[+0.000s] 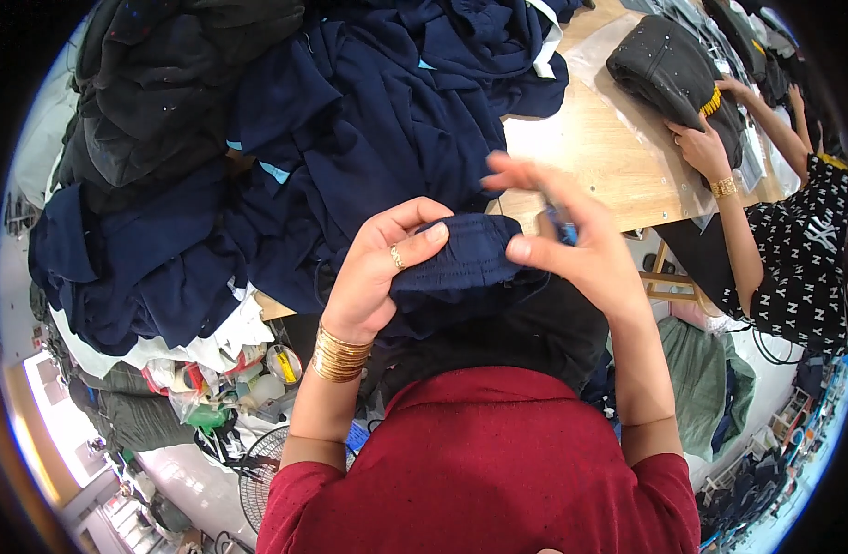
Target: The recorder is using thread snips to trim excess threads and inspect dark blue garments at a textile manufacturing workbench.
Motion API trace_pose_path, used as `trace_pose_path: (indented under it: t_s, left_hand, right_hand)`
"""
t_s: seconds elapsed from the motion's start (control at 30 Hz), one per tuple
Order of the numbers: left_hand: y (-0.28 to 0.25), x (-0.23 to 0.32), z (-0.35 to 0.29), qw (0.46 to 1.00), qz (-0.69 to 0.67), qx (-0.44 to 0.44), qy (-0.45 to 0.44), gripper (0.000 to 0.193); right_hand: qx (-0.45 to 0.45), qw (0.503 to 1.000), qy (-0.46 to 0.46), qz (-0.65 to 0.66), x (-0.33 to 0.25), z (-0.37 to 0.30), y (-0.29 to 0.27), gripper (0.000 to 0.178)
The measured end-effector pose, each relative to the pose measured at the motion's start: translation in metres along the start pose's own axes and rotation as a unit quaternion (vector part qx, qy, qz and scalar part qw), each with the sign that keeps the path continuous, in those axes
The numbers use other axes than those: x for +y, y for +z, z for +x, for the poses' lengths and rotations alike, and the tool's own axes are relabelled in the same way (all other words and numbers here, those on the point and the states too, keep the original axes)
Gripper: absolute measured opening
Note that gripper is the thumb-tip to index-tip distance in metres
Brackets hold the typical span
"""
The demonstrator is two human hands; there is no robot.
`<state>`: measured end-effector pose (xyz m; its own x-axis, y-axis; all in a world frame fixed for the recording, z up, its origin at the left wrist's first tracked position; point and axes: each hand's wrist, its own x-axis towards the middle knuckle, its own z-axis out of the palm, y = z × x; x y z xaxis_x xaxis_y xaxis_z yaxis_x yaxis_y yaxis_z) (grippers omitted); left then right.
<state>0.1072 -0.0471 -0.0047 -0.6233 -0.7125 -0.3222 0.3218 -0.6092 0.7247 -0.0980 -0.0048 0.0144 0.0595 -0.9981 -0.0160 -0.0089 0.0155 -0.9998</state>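
My left hand (373,268), with a ring and several gold bangles, pinches the gathered elastic waistband (479,247) of a navy garment between thumb and fingers. The waistband is held up in front of my lap, and the rest of the garment hangs below it. At its right end is my right hand (581,235), its thumb against or very near the cloth. The fingers of that hand are stretched and smeared by motion. A small blue tool (563,224) sits in its palm, too blurred to name its kind.
Navy garments (378,111) are heaped on the wooden table (572,152), with a black pile (175,88) at far left. At right, a co-worker's hands (706,148) handle a folded dark garment (660,69). A fan (258,471) stands low at left.
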Motion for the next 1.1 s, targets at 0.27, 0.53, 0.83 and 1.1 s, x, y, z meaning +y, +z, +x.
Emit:
trace_pose_path:
  t_s: [0.27,0.53,0.83,1.1]
  left_hand:
    - [-0.002,0.031,-0.015,0.975,0.207,0.046,0.063,0.012]
    - [0.000,0.034,-0.018,0.978,0.195,0.035,0.064,0.013]
    - [0.004,0.032,-0.015,0.982,0.180,0.027,0.056,0.014]
    - [0.004,0.029,-0.012,0.985,0.166,0.021,0.043,0.014]
  right_hand:
    - [-0.080,0.976,0.185,0.086,-0.009,0.004,-0.027,0.020]
    - [-0.039,0.975,0.178,0.129,-0.008,-0.002,-0.025,0.016]
    - [0.003,0.972,0.184,0.144,-0.005,-0.004,-0.025,0.017]
    - [0.000,0.969,0.189,0.159,-0.004,-0.004,-0.024,0.015]
